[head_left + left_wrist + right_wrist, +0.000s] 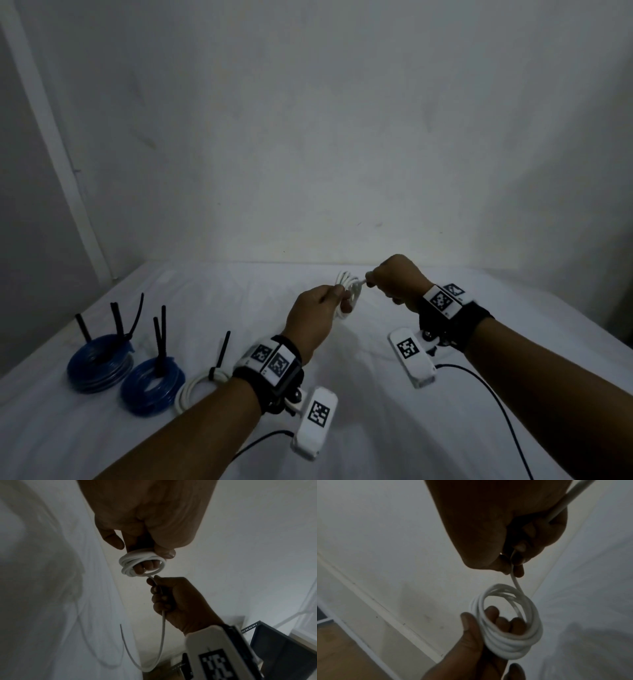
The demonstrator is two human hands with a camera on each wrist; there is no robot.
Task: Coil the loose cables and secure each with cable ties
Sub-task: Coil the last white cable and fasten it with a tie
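A white cable coil is held above the white-covered table. My left hand grips it, thumb on the outside and fingers through the loops. In the left wrist view the coil sits round the fingertips of my left hand. My right hand, just right of the coil, is closed round the cable's loose run where it leaves the loops. The loose tail hangs below my right hand and curls up to a free end. The right wrist view shows the coil, left hand and right hand.
At the left of the table lie two blue coils and a white coil, each bound with upright black ties. Thin black leads run from the wrist cameras. A pale wall stands behind the table.
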